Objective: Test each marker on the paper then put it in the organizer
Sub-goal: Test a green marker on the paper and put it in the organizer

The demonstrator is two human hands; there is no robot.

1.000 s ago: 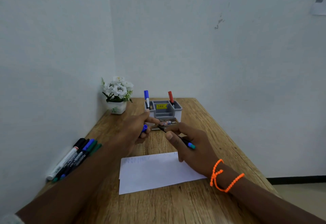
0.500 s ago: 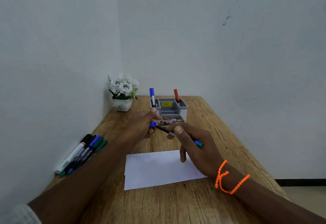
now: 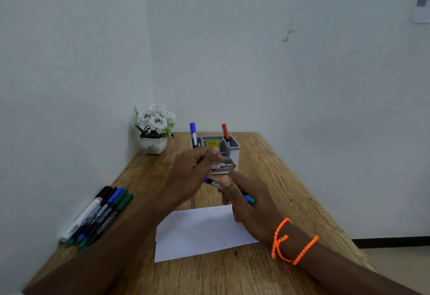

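Note:
My right hand grips a black marker with a blue cap on its far end and a teal-blue rear end, held just above the wooden table beyond the white paper. My left hand hovers just left of and above the capped tip, fingers loosely curled, with nothing visible in it. The grey and white organizer stands right behind the hands. A blue marker stands in its left slot and a red marker in its right slot.
Several markers lie in a row along the left wall at the table edge. A white pot of white flowers sits in the far left corner. The table ends at walls on the left and far sides. An orange bead bracelet circles my right wrist.
The blue cap held in my left hand went onto the marker's tip. My left hand then let go and lifted slightly toward the organizer. The camera shifted a little.

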